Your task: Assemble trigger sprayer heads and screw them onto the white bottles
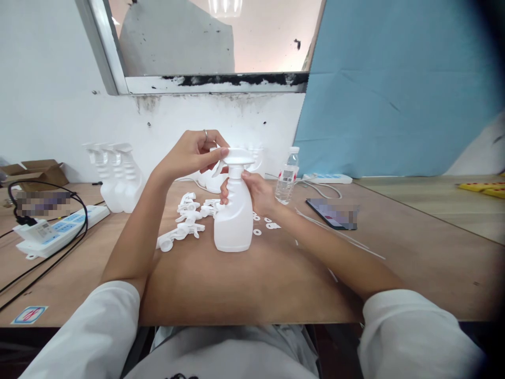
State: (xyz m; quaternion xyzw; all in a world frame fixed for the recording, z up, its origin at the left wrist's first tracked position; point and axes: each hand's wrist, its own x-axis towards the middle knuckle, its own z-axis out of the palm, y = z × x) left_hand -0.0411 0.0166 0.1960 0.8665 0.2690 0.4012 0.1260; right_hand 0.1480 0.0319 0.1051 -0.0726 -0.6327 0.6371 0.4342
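Table (244, 295): brown top spanning the lower half of the frame.
Blue sheet (394, 89): hangs over the wall, upper right of the frame.
Window (216, 47): pale frame with chipped dark edging, top centre.
Power strip (79, 218): white, left of the frame, black cable looping over its plug.
White bottles (121, 187): upright in an overlapping row with spray tops, left of the frame, beyond the left forearm.
Spray bottle (233, 229): white, upright, centre of the frame, between the hands; whether its base touches the table, I cannot tell.
Left hand (201, 152): above and left of the bottle's body, thumb and fingers closed narrowly on the trigger side of its spray head (239, 157).
Right hand (260, 193): wrapped round the bottle just below the head, palm at its right side, fingertips showing at its left.
Water bottle (287, 176): clear, upright, just right of the right hand.
Phone (329, 213): flat, right of centre, screen blurred.
Loose spray heads (185, 229): white, heaped left of the held bottle.
Thin tubes (347, 234): white, lying partly behind the right forearm.
Washers (257, 232): small white rings, scattered just right of the held bottle.
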